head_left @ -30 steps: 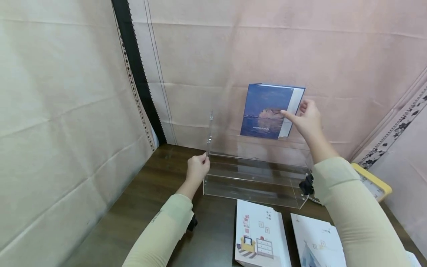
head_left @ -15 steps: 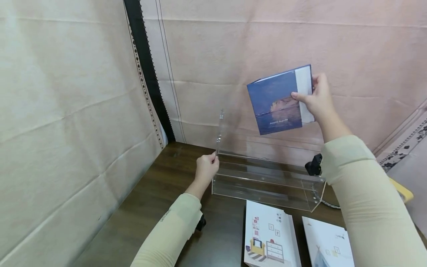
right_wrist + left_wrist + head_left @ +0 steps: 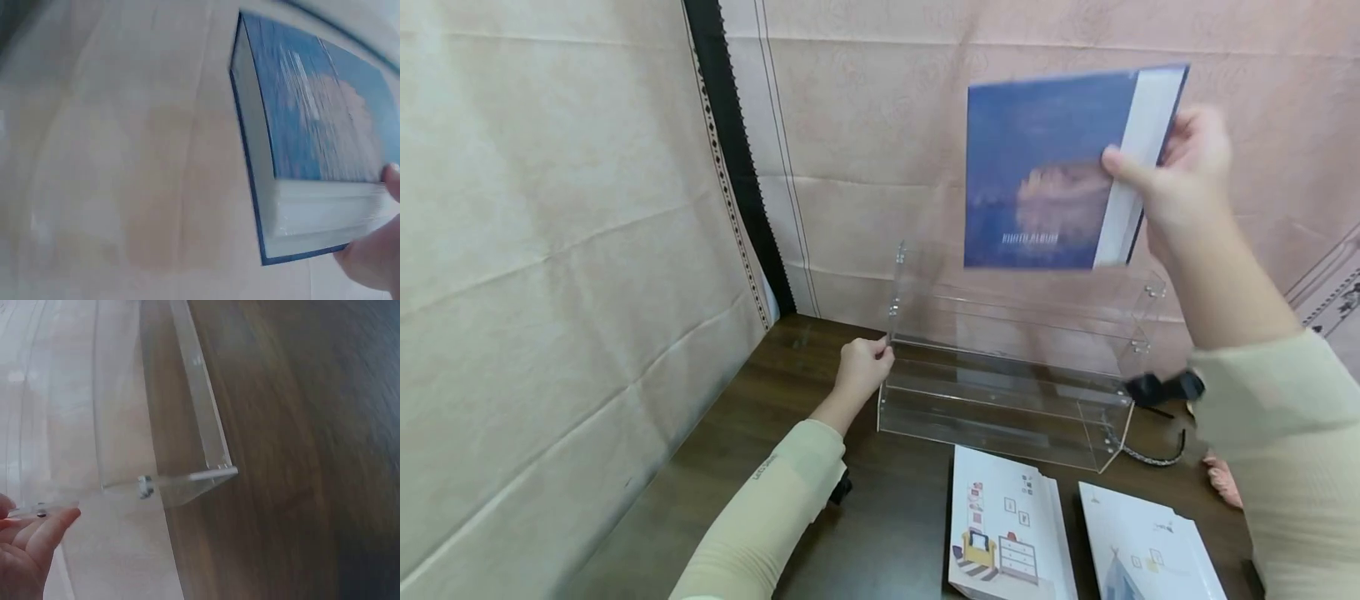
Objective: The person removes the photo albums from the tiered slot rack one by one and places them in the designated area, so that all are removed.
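Observation:
A blue photo album (image 3: 1037, 142) with a pale strip down one side is held up in the air, above and behind the clear rack. My right hand (image 3: 1187, 179) grips it by its right edge, thumb on the front cover; in the right wrist view the album (image 3: 312, 106) shows its thick page block. The clear acrylic rack (image 3: 977, 400) stands on the table with stepped shelves. My left hand (image 3: 861, 367) pinches the rack's left side panel; in the left wrist view the fingers (image 3: 47, 534) lie around that clear panel's edge.
Two white illustrated books or albums lie in front of the rack, one with a yellow chair picture (image 3: 1000, 525), the other (image 3: 1150, 542) to its right. A braided cord (image 3: 1153, 458) lies right of the rack. Pale cloth (image 3: 865, 108) hangs behind and at the left.
My right hand has lifted the photo album up and toward me, away from the rack, and it appears larger. My left hand stays on the rack's left side.

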Tool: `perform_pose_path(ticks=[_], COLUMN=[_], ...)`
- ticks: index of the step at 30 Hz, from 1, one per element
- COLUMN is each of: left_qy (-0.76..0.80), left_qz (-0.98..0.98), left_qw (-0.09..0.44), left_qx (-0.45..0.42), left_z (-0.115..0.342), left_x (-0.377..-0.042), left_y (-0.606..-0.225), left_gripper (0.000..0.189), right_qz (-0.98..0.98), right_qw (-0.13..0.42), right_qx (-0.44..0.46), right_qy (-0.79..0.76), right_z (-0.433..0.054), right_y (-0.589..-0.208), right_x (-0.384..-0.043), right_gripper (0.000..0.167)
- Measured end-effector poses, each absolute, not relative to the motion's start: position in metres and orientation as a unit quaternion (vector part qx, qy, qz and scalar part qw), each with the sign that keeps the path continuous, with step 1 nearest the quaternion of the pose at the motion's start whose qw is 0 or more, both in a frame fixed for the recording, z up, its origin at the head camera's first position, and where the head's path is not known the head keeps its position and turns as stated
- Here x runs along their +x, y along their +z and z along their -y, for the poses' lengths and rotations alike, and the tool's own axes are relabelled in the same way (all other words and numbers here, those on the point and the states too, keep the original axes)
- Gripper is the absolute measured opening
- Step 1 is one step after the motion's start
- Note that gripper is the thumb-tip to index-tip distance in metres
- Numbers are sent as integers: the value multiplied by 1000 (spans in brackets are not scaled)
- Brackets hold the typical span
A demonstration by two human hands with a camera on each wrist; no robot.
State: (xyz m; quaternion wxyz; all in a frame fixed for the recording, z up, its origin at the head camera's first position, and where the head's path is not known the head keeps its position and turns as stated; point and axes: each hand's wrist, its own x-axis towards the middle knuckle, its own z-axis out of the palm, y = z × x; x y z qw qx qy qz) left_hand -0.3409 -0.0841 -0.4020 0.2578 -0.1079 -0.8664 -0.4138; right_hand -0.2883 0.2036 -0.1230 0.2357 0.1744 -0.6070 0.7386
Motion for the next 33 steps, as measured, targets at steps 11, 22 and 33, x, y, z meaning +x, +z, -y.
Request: perform_pose_path(ticks=[11,22,33], left_qy=[-350,-358,-374], left_qz=[891,901,894], left_qw=[243,194,208], left_qx=[-159,-149,-130], left_z=[96,97,103], left_x=[-351,-357,-360], left_y=[-399,-394,-393], left_gripper=[19,21,20], right_qz=[783,724,844], right_qw=[-72,-91,12], right_qx=[-37,-87,-53], right_qy=[616,679,534], right_z=[-165,-74,-39], right_y=[-335,-440,-471], right_x=[-219,-210,-213], right_gripper=[52,55,82])
